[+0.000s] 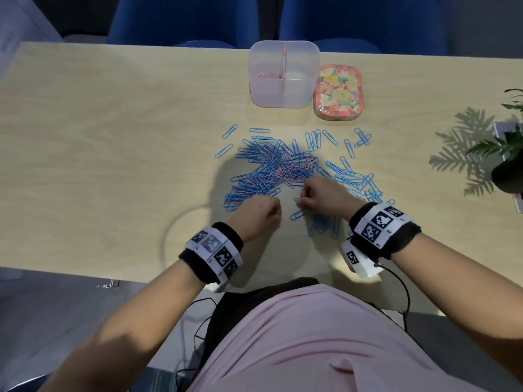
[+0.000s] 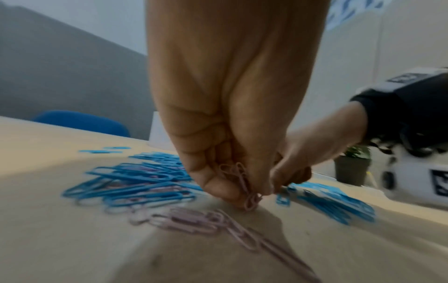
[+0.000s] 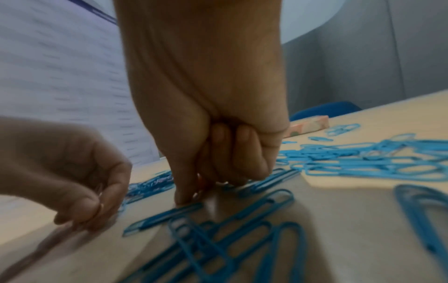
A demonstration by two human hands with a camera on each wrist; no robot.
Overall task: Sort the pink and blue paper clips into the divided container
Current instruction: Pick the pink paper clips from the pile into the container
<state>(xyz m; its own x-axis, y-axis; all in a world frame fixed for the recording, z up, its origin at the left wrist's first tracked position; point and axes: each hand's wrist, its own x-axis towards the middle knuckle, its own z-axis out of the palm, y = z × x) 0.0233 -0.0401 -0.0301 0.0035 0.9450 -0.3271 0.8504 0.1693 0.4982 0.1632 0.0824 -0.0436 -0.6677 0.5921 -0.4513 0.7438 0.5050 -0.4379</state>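
Wooden table [image 1: 113, 137], left hand [image 1: 259, 216] curled — pinching pink paper clips [image 2: 244, 183], right hand [image 1: 322, 196] fisted, fingertips down among blue paper clips [image 1: 263, 154]

Blue paper clips [image 1: 263, 162] lie in a loose heap at the middle of the worktop, with strays scattered toward its far edge. Pink paper clips [image 1: 285, 171] are tangled in the heap's centre. The divided container [image 1: 283, 75], translucent and square, stands upright by the far edge, with a few pink clips in its left compartment.

floral tin [image 1: 338, 91], potted plant [image 1: 506, 162], blue chairs [image 1: 184, 21], wooden table [image 1: 113, 137]
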